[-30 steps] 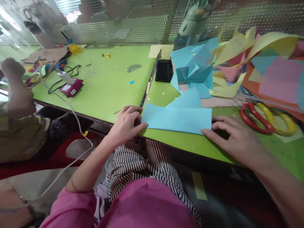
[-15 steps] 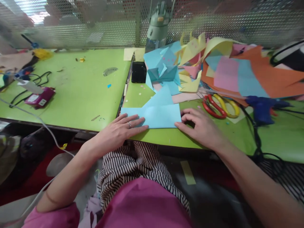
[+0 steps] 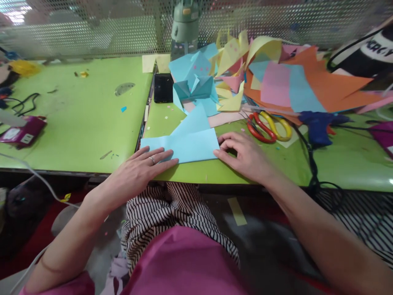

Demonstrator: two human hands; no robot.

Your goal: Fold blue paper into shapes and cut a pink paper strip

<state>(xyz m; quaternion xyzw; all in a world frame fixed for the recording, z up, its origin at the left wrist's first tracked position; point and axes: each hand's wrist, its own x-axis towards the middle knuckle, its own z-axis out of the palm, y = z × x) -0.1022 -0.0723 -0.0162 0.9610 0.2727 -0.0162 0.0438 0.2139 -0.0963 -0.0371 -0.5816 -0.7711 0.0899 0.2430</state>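
Note:
A folded light-blue paper [image 3: 193, 145] lies near the front edge of the green table [image 3: 92, 127], a slanted flap sticking up from its back side. My left hand [image 3: 150, 162] rests flat on its left part, fingers apart, a ring on one finger. At the paper's right edge is my right hand [image 3: 241, 153], with thumb and fingers curled and pinching the corner. Behind the paper stand folded blue paper shapes [image 3: 196, 88] and a yellow folded piece [image 3: 230, 100].
Red-handled scissors [image 3: 260, 129], yellow-handled scissors [image 3: 281, 125] and a blue glue gun [image 3: 317, 127] lie at the right. Orange sheets [image 3: 328, 86] are behind them. A black phone [image 3: 163, 88] and a bottle [image 3: 185, 30] stand further back.
The camera view has turned to the right, so everything appears further left. Both hands keep nearly the same places on the blue paper.

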